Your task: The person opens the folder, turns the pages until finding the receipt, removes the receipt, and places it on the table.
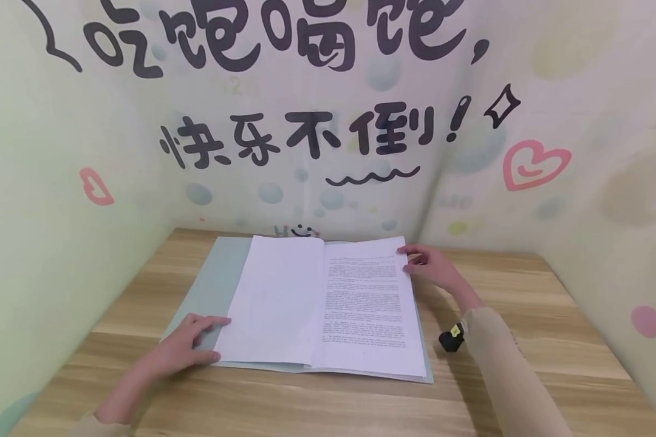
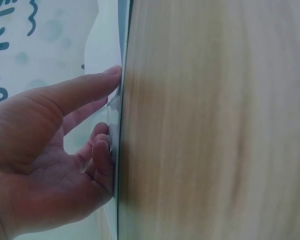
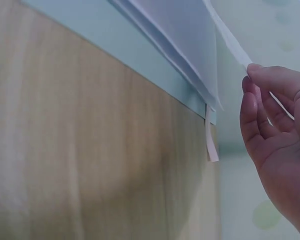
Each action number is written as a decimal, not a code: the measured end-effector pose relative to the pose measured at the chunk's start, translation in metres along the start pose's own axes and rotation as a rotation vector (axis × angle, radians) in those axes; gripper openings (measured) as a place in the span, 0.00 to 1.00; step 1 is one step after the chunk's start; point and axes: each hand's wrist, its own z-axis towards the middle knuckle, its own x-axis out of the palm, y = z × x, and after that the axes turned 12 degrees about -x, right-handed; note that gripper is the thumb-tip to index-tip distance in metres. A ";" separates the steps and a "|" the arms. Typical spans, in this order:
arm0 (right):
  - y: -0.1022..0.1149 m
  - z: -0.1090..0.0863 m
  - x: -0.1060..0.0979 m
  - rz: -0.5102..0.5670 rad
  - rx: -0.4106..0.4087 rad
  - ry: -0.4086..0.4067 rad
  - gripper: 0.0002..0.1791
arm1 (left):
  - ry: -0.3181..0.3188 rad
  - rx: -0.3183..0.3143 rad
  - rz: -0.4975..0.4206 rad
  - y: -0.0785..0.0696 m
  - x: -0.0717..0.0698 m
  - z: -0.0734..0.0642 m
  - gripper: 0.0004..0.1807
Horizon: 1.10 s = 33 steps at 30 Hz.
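A light blue folder (image 1: pixel 213 273) lies open on the table with a stack of white sheets in it. Blank paper (image 1: pixel 279 297) faces up on the left side, while the right side shows a printed page (image 1: pixel 363 303). At the top right corner, my right hand (image 1: pixel 434 267) pinches the edge of a sheet (image 3: pixel 235 47) between thumb and fingers, lifted off the stack in the right wrist view. My left hand (image 1: pixel 180 346) rests on the folder's lower left part, its thumb and index fingertips at the left edge of the blank paper. Its other fingers bend loosely.
A wood-grain table (image 1: pixel 306 406) carries the folder, with walls on three sides. Beside my right sleeve sits a small black object (image 1: pixel 449 340) with a yellow mark. A pale ribbon-like strip (image 3: pixel 211 140) sticks out from the folder's top edge. Behind stands a wall (image 1: pixel 306 206) with large lettering.
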 end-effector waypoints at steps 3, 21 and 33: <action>0.006 0.002 -0.004 0.000 0.004 0.012 0.23 | -0.007 0.000 -0.001 -0.001 -0.001 -0.001 0.34; 0.060 0.027 -0.031 -0.052 -0.150 0.086 0.20 | -0.013 0.016 -0.022 0.006 -0.001 0.003 0.34; 0.083 0.047 -0.036 -0.037 -0.178 0.094 0.20 | -0.013 0.011 -0.019 0.005 0.001 0.001 0.34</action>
